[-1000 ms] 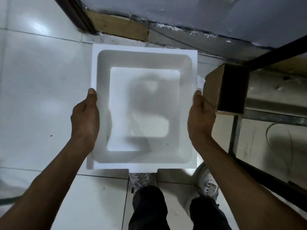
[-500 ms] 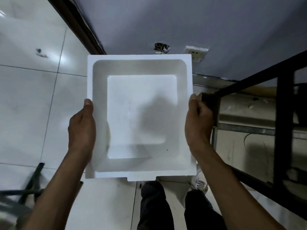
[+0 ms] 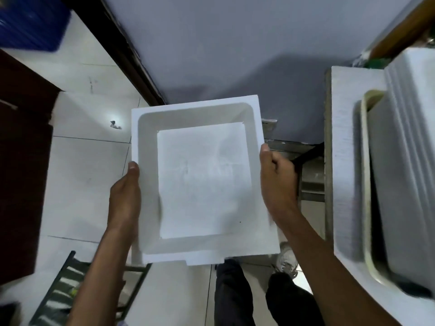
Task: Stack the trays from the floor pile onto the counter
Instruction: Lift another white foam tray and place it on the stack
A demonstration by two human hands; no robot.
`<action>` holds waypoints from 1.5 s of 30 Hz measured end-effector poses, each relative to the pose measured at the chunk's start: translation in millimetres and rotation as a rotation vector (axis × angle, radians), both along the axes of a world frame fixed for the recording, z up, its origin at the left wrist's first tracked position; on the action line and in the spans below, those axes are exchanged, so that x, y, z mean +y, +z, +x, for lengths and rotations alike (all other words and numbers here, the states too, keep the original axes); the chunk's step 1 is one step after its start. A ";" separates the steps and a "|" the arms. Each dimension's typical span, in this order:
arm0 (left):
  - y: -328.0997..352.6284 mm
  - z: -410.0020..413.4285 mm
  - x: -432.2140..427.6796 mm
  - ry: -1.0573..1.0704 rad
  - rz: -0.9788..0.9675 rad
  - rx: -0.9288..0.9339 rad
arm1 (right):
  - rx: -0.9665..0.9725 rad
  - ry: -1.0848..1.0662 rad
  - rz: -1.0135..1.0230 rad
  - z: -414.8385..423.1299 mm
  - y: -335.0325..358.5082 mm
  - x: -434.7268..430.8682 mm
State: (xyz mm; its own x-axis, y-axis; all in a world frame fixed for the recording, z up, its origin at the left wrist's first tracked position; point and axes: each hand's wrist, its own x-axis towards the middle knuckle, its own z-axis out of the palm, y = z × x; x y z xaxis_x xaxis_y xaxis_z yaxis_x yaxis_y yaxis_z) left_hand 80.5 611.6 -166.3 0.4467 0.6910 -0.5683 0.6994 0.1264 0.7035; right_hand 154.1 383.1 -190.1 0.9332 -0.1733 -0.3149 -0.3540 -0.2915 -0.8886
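A square white foam tray (image 3: 202, 177) with a recessed middle hangs in the air in front of me, open side up. My left hand (image 3: 124, 196) grips its left rim with the thumb on top. My right hand (image 3: 277, 180) grips the right rim the same way. On the right, a white counter (image 3: 343, 161) carries a stack of white trays (image 3: 404, 161) standing beside a cream-rimmed tray (image 3: 367, 208). The floor pile is out of view.
A grey wall (image 3: 223, 48) with a dark skirting stands ahead. A dark brown cabinet (image 3: 21, 161) is on the left, a blue crate (image 3: 30, 22) at top left, a slatted dark rack (image 3: 61, 290) at lower left. My legs and shoes (image 3: 286, 257) are below on white tiles.
I have lifted the tray higher and turned toward the right. The counter with its tray stack has come into view; the cardboard box and floor corner have dropped out of sight.
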 end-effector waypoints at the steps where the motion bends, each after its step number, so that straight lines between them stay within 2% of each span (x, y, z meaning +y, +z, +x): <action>1: 12.5 -1.6 2.6 -0.004 -0.012 -0.005 | -0.015 0.014 0.012 1.1 12.4 -0.8; 14: 160.7 2.7 -11.0 -0.122 0.001 -0.131 | -0.098 0.058 0.088 8.0 169.7 -31.5; 20: 204.2 5.5 -42.1 -0.174 -0.005 -0.210 | -0.233 0.055 -0.020 10.0 221.3 -75.7; 27: 251.9 17.6 -99.2 -0.245 0.026 -0.313 | -0.346 -0.016 -0.036 7.9 263.1 -133.1; 38: 260.7 41.8 -204.5 -0.318 0.004 -0.427 | -0.363 -0.052 -0.198 5.3 283.3 -242.3; 45: 244.0 48.9 -261.3 -0.365 -0.019 -0.422 | -0.322 -0.084 -0.217 -1.0 272.8 -303.9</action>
